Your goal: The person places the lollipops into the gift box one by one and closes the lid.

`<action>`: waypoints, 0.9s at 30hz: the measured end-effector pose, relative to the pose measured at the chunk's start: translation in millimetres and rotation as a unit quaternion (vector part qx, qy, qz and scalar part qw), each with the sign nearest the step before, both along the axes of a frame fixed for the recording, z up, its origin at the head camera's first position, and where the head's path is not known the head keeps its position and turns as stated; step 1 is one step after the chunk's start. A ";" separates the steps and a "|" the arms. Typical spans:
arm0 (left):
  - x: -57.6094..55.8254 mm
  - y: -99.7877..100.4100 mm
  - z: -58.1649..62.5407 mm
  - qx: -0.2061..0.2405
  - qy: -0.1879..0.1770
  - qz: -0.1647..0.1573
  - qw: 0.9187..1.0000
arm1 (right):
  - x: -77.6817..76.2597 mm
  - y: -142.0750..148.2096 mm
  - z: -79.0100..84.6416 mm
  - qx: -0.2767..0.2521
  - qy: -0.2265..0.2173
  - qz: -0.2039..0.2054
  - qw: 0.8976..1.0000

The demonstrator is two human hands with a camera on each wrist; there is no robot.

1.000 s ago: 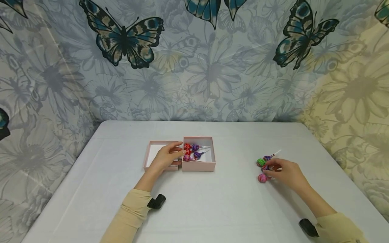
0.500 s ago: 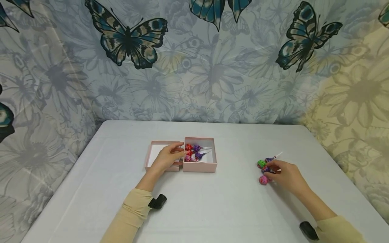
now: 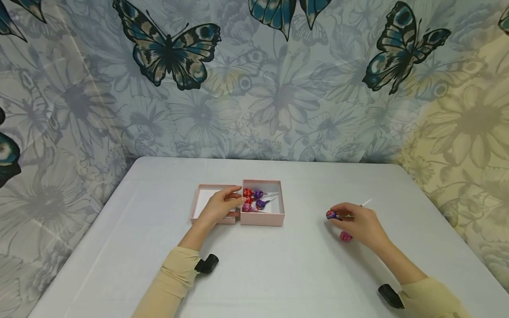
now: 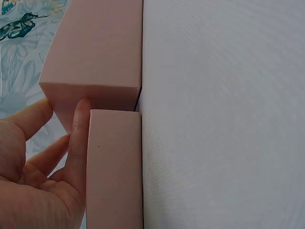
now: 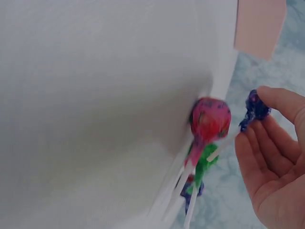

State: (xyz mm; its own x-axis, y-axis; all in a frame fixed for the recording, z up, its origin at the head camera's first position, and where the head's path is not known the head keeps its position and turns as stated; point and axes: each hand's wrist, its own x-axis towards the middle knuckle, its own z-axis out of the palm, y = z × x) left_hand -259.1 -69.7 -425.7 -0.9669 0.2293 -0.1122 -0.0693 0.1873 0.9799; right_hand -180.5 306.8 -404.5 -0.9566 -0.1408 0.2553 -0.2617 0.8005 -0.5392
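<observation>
Here is the right hand (image 3: 358, 224) over the right side of the tabletop (image 3: 278, 269), thumb and fingers pinching a dark purple lollipop (image 3: 332, 215) just above the cloth! The wrapped head pokes out past the fingertips, and the right wrist view shows its white stick slanting down from the grip. Close by lies the pink lollipop (image 3: 345, 236), and that same view picks up a green lollipop (image 5: 206, 160) and a second purple lollipop (image 5: 191, 191) bunched with it, partly overlapped.

Over to the left hand (image 3: 220, 204): fingers spread and fairly straight, touching the side wall of the pink box (image 3: 262, 219), steady contact and no grasp around it. Inside sit two red lollipops (image 3: 248, 192), two purple lollipops (image 3: 260, 204) and one pink-wrapped lollipop (image 3: 247, 207), heads toward the left wall. The shallow pink lid (image 3: 203, 197) lies right beside the box, hollow side up, the left hand reaching across it. Behind it all, big butterflies on the floral backdrop (image 3: 282, 101)!
</observation>
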 end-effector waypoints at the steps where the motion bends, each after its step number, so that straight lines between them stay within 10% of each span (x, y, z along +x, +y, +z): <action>1: 0.0 0.1 0.3 -0.002 0.000 0.001 1.000 | -1.6 -2.7 -0.7 -0.005 0.003 0.000 1.000; 15: -0.4 -0.9 -0.4 0.003 -0.002 -0.001 1.000 | -19.3 -34.5 2.5 -0.128 -0.094 -0.034 0.987; 27: 0.9 -1.0 0.4 -0.004 0.000 -0.002 1.000 | -31.4 -58.7 16.3 -0.243 -0.175 -0.026 0.954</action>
